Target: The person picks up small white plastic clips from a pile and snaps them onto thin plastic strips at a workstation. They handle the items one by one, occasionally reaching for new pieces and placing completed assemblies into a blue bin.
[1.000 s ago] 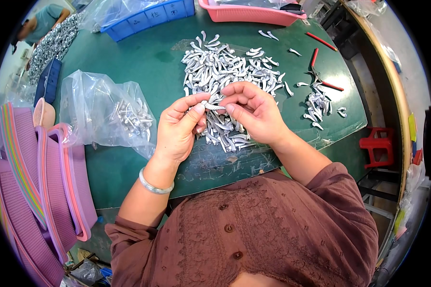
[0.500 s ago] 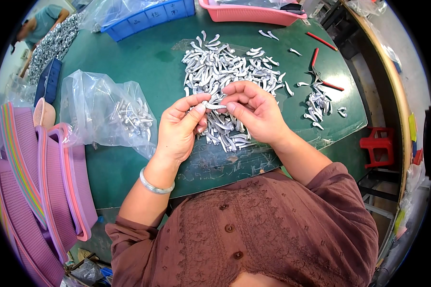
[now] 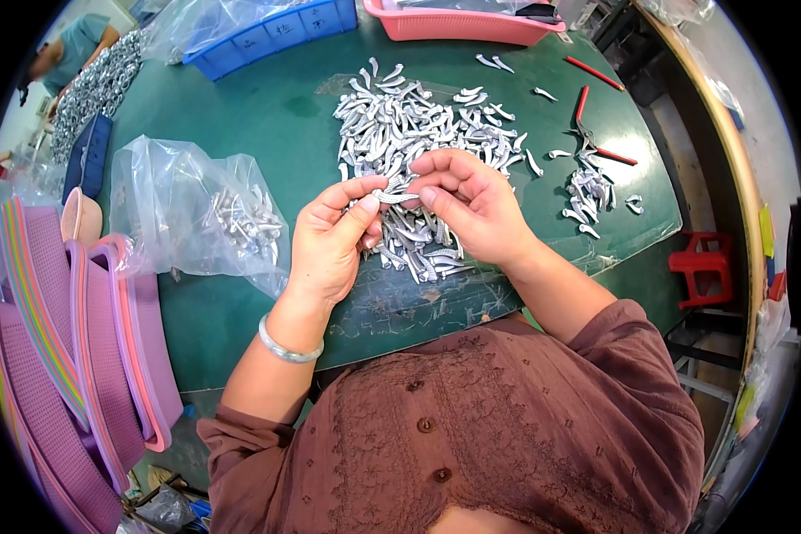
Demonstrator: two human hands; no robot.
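Observation:
Over the near part of the pile, my left hand (image 3: 334, 233) pinches a small curved silver metal piece (image 3: 395, 198) between thumb and fingers. My right hand (image 3: 473, 206) is closed around the piece's thin right end, its thumb and curled fingers meeting there. Whether those fingertips press on it firmly is partly hidden. Beneath and beyond both hands spreads a loose pile of similar silver pieces (image 3: 387, 133) on the green table (image 3: 267, 98). A smaller heap of silver pieces (image 3: 589, 191) lies to the right.
Left of my hands lies a clear plastic bag (image 3: 165, 205) holding silver pieces. Red-handled pliers (image 3: 584, 133) and a red stick (image 3: 594, 73) lie right. Blue (image 3: 276, 40) and pink (image 3: 463, 27) trays stand at the back, purple baskets (image 3: 107, 356) at left. A person (image 3: 82, 49) sits far left.
Both hands keep nearly the same pose on the metal piece. The whole view has shifted very slightly; nothing has visibly been taken up or put down.

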